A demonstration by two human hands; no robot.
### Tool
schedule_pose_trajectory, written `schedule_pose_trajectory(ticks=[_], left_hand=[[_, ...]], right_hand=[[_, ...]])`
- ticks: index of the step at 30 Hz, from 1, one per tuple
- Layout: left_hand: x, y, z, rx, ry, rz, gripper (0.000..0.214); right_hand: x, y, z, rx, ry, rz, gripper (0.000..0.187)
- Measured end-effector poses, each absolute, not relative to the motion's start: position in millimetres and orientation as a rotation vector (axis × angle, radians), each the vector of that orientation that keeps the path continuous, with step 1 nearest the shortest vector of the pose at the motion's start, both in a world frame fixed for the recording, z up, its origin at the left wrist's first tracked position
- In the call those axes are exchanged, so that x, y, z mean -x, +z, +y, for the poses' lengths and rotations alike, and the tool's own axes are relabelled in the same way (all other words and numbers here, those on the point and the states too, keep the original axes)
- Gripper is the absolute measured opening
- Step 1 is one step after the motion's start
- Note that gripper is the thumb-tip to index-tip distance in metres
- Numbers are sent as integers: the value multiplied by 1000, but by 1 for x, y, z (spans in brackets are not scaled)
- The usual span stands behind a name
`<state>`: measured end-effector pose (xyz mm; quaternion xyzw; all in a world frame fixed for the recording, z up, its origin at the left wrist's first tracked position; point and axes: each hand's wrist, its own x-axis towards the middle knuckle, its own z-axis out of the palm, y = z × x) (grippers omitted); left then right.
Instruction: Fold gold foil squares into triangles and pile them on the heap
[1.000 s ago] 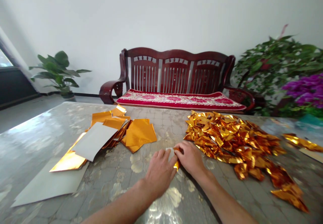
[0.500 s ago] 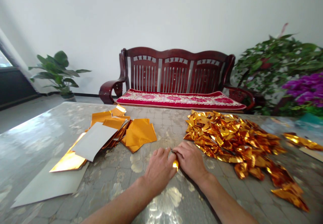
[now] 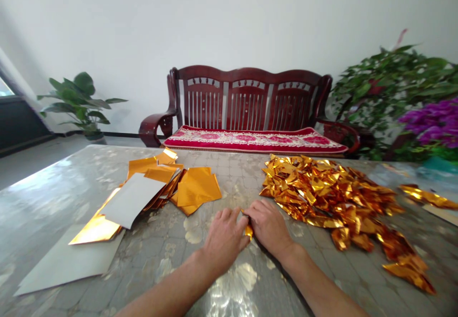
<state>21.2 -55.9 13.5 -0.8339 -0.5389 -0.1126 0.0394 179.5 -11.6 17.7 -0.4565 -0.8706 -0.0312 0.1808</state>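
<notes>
**A:** What are the hands doing?

**B:** The left hand (image 3: 224, 240) and the right hand (image 3: 268, 226) sit close together in a narrow pinch, holding a small folded piece of gold foil (image 3: 248, 232) between them. Its tip pokes out below the fingers, over the glossy patterned cover of the bench (image 3: 168, 264).

**A:** And the rest of the foil?

**B:** A heap of crumpled gold foil (image 3: 322, 198) lies just beside the right hand. Left of the left hand, and near it, flat gold foil squares (image 3: 196, 188) overlap in a loose spread. A white-backed foil sheet (image 3: 130, 200) lies across them, partly over a pale card sheet (image 3: 60, 264).

**A:** What's past the bench?

**B:** A dark red wooden settee (image 3: 246, 97) with a red floral cushion (image 3: 250, 139), a leafy potted plant (image 3: 78, 102) to its left, and purple orchids (image 3: 434, 126) to its right.
</notes>
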Motion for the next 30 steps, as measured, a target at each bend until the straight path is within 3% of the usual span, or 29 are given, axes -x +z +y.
schedule_pose_trajectory(ticks=[30], left_hand=[[-20,12,-55,2508,-469,-1758,40]], right_hand=[[-180,18,-6,1208,-158,-2539,21]])
